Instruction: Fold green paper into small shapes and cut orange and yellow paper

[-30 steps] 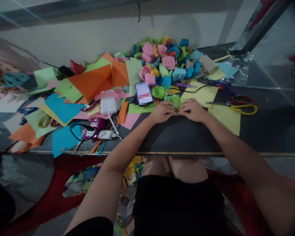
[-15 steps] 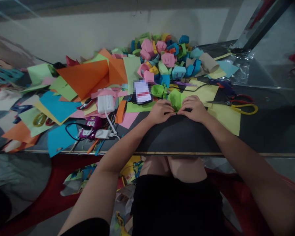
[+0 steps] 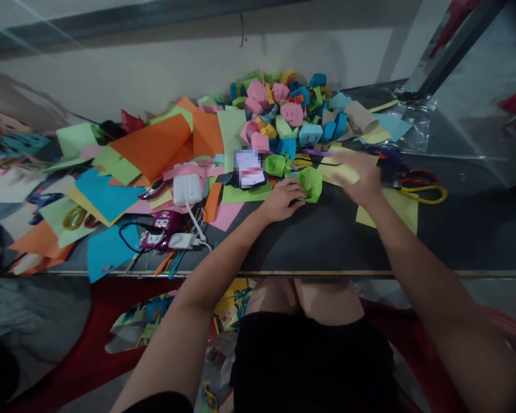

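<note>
Pinching one green paper fold (image 3: 312,182) with left hand (image 3: 282,199); spreading blurred right hand (image 3: 359,175) over yellow sheet (image 3: 398,211), near two scissors (image 3: 418,184) centre right.

Motion smears the right hand (image 3: 358,175), leaving its fingers unreadable. Just left of the fingers of the left hand (image 3: 282,199) sits a pixelated object (image 3: 249,168). The scissors (image 3: 419,188) lose their blade tips behind the right fingers.

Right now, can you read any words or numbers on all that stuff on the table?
No text can be read.
Flat thing behind the left hand: pixelated, unreadable.
Purple gadget: marks too small to read.
Pink boxes: drawn faces, no words.
Green paper in the left hand: no writing.
</note>
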`<move>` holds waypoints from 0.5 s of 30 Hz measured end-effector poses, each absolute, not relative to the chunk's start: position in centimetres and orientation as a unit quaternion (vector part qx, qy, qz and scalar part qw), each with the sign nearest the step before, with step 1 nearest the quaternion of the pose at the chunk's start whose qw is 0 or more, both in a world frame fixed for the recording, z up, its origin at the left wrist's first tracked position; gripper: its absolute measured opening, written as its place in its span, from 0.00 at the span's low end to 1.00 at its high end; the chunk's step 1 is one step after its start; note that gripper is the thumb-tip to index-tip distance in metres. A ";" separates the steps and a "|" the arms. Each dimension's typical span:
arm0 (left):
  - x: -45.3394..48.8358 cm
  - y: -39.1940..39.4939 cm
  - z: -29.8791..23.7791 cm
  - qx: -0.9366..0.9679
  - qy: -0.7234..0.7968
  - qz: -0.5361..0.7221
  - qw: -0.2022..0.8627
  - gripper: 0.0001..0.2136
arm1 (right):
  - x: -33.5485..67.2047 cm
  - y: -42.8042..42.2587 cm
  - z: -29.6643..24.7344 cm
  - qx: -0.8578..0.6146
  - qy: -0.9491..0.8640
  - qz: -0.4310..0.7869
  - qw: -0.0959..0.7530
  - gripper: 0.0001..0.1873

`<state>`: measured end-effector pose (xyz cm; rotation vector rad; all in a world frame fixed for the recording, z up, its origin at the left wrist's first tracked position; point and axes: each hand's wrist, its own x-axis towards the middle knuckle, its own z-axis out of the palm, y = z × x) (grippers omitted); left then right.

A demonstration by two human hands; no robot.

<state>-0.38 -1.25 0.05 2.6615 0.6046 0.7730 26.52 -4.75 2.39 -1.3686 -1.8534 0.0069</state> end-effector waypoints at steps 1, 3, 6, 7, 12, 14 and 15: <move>-0.4 -1.4 0.2 0.929 0.216 0.260 0.151 0.07 | 27.8 -4.4 2.6 -0.600 -0.674 -0.041 0.428 0.18; -0.6 -1.7 0.6 0.933 0.226 0.236 0.148 0.09 | 30.2 -3.9 2.5 -0.693 -0.560 -0.115 0.439 0.19; -0.9 -1.7 1.0 0.935 0.246 0.218 0.134 0.13 | 32.0 -3.5 1.9 -0.746 -0.524 -0.142 0.386 0.22; -1.1 -1.6 1.1 0.931 0.254 0.227 0.127 0.14 | 32.0 -3.5 1.8 -0.747 -0.536 -0.139 0.369 0.22; -2.1 -0.7 1.4 0.897 0.262 0.334 0.122 0.17 | 29.6 -4.0 2.0 -0.687 -0.632 -0.115 0.340 0.21; -2.5 -0.5 1.5 0.892 0.248 0.345 0.156 0.14 | 28.8 -4.1 2.1 -0.653 -0.667 -0.092 0.347 0.19; -2.5 -0.5 1.5 0.893 0.241 0.337 0.176 0.17 | 28.6 -4.1 2.1 -0.634 -0.682 -0.079 0.355 0.18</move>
